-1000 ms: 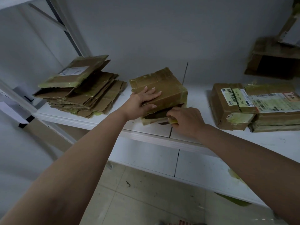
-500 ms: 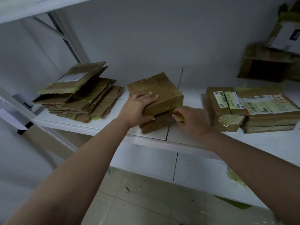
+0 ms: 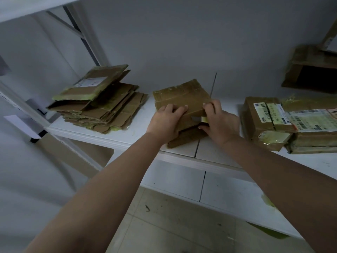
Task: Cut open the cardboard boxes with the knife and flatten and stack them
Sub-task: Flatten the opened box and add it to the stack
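Note:
A taped brown cardboard box [image 3: 182,96] sits on the white shelf [image 3: 138,136], tilted, with a flap folded under its near edge. My left hand [image 3: 165,122] presses on the box's near left part. My right hand [image 3: 217,123] grips a small knife [image 3: 199,119] with a yellow-green handle, and its short grey blade rests against the box's near right side. To the left lies a stack of flattened boxes [image 3: 98,99]. Still-taped boxes [image 3: 284,123] with shipping labels lie to the right.
An opened dark box [image 3: 310,70] stands at the back right against the wall. A lower white shelf [image 3: 228,190] runs below the hands, above a tiled floor [image 3: 173,225]. A slanted metal frame post [image 3: 85,37] rises at the back left.
My right hand has risen from the box's lower front edge to its upper right side, and the knife blade now shows. The left hand has slid nearer the front edge.

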`<action>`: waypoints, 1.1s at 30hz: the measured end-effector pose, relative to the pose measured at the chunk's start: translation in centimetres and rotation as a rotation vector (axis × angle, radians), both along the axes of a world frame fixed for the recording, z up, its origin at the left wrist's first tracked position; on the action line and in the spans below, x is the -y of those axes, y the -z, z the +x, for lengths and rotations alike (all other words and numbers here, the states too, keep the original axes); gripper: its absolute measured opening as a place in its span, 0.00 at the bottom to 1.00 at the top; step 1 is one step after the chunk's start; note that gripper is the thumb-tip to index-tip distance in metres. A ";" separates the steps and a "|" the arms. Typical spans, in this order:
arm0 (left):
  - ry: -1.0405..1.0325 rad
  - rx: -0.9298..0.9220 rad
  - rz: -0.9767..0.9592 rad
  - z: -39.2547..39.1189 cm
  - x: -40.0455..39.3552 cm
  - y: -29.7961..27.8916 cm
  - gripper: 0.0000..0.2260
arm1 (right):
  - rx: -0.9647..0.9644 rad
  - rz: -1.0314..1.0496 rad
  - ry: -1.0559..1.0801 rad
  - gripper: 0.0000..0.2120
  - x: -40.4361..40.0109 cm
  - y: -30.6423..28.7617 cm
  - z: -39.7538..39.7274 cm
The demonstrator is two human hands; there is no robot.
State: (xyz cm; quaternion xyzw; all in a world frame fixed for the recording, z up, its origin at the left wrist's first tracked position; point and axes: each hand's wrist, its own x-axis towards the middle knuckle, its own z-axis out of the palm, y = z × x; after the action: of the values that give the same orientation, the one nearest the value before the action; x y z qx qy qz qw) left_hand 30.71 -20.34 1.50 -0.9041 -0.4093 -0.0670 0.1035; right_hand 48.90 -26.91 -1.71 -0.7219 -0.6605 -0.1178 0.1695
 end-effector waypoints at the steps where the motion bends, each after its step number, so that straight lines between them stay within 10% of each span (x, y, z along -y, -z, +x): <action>1: 0.007 -0.002 -0.014 -0.2 -0.1 -0.2 0.37 | 0.011 0.001 -0.002 0.29 -0.1 0.0 0.0; 14: 0.075 -0.006 -0.305 -1.7 -0.8 -3.5 0.39 | -0.253 -0.034 -0.162 0.25 0.4 -2.6 2.2; 21: -0.042 0.390 -0.752 -2.7 -1.9 -5.9 0.22 | -0.610 -0.034 -0.008 0.21 -0.3 -5.1 3.3; 26: -0.063 0.652 -0.437 -2.3 -1.9 -3.2 0.19 | -0.483 0.056 0.072 0.15 -1.6 -5.1 2.3; 33: -0.205 0.273 -0.005 -0.3 -0.5 0.4 0.27 | -0.371 0.004 0.033 0.19 -2.0 -2.3 1.7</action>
State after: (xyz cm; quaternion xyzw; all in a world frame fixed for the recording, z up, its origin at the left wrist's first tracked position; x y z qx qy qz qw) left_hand 30.36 -19.84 1.13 -0.8403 -0.5096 -0.1774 0.0511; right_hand 50.65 -24.90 0.61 -0.7417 -0.6057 0.0130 0.2879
